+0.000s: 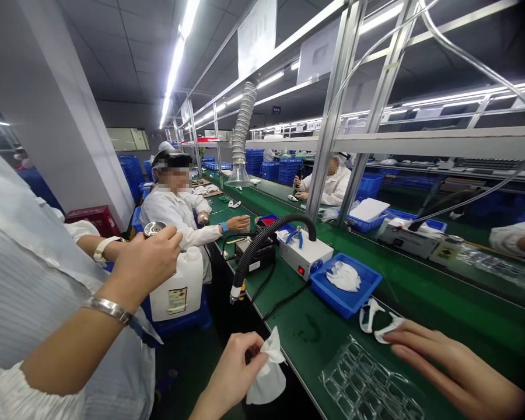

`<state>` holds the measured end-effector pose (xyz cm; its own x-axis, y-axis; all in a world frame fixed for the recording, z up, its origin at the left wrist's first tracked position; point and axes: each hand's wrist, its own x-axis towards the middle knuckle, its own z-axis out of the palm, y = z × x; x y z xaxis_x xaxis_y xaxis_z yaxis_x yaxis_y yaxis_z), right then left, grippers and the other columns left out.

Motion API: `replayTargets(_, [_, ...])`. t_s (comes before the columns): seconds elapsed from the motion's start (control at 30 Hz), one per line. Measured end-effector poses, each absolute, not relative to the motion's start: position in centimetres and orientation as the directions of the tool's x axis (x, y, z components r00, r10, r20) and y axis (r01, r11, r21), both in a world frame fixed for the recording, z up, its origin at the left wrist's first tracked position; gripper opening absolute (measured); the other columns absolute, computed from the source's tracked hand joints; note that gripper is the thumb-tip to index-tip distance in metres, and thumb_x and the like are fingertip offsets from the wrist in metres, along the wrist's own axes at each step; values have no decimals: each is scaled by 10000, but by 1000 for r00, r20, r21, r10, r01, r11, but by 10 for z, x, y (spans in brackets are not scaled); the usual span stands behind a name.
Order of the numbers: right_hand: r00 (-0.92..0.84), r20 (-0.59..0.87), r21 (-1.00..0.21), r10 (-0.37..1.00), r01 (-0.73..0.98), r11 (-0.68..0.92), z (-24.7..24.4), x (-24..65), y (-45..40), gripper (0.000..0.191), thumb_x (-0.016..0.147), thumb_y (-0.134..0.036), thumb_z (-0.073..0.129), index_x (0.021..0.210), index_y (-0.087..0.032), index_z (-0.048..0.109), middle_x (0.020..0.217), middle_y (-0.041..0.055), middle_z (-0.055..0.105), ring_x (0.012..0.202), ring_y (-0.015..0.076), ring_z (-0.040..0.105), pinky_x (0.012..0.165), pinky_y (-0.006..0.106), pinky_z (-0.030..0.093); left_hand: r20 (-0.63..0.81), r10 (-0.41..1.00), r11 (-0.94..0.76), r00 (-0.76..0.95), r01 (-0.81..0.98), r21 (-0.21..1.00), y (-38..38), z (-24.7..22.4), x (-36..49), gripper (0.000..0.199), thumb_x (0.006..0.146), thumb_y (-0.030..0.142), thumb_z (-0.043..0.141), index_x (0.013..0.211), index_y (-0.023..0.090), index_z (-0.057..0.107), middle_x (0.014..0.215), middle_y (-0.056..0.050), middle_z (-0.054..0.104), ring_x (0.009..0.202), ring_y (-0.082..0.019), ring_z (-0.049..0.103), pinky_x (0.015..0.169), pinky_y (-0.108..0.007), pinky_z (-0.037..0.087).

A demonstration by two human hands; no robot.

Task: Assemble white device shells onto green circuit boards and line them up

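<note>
My left hand (238, 367), low in the middle of the head view, pinches a white cloth (266, 379) that hangs beside the bench edge. On the right, my right hand (450, 361) reaches over the green bench, its fingertips touching one of two small white curved parts (389, 328). The other white part (370, 315) lies just left of it, near a blue tray (346, 303) that holds a crumpled white cloth (345, 276). A clear plastic tray with compartments (367, 382) lies between my hands, on the bench.
A person in white (61, 291) stands close on the left, holding a round metal container (154, 228) near a white jug (181, 289). A black hose (262, 239) arches from a white box (306, 254). Another person (175, 210) works farther along the green bench (301, 332).
</note>
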<state>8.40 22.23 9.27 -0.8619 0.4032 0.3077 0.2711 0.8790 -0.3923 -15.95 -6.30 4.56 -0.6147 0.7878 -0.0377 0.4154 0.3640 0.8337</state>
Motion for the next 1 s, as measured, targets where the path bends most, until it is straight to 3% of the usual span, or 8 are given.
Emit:
replayTargets(0.07, [-912,209,-371,353,260,891,112,61,207,298,892,-532,474,1126,-481,651,1131,-1,687,1089,306,631,879,414,591,-38,788,364,-615,416,833,-65,46,-160,120,819,270,540,760,216,630,837,5,643,904,-197,549,797,-273,385])
replayTargets(0.2, [-925,171,-369,339,259,893,150,45,187,377,948,-530,409,1125,-317,665,1123,61,666,1042,289,634,945,422,515,12,794,329,-608,446,832,-65,54,-160,150,832,291,546,740,206,629,790,8,641,840,-191,563,776,-271,384])
replayTargets(0.43, [-880,126,-473,459,353,807,157,95,206,389,955,-536,400,1084,-275,657,1059,73,656,986,278,612,788,351,507,101,858,143,-503,423,895,-23,68,-158,182,868,327,527,792,207,641,794,17,654,800,-169,588,752,-249,415])
replayTargets(0.67, [-787,83,-536,612,483,693,150,144,217,416,925,-587,431,1053,-275,675,1014,61,669,912,254,630,728,318,504,341,847,-55,-407,573,818,110,88,-149,79,827,226,563,795,194,628,785,17,657,763,-142,597,746,-240,436])
replayTargets(0.73, [-765,70,-535,640,512,672,148,154,218,408,921,-586,442,1062,-281,674,1029,58,667,930,254,627,744,317,508,381,840,-72,-385,617,784,157,95,-144,112,866,241,533,869,192,634,849,-1,666,827,-154,605,827,-286,444])
replayTargets(0.87, [-730,36,-542,682,559,627,141,169,221,407,923,-583,443,1109,-288,654,1076,58,652,923,247,632,720,310,524,340,888,-43,-309,681,731,229,94,-130,200,888,287,565,1025,156,629,1053,-61,659,1065,-231,581,1012,-501,378])
replayTargets(1.0, [-755,84,-533,650,517,669,122,174,228,399,924,-569,439,1091,-292,672,1091,64,659,986,276,631,795,341,538,234,947,-16,-219,697,717,229,80,-126,341,862,287,610,1181,169,588,1311,-112,566,1262,-295,466,1086,-579,286])
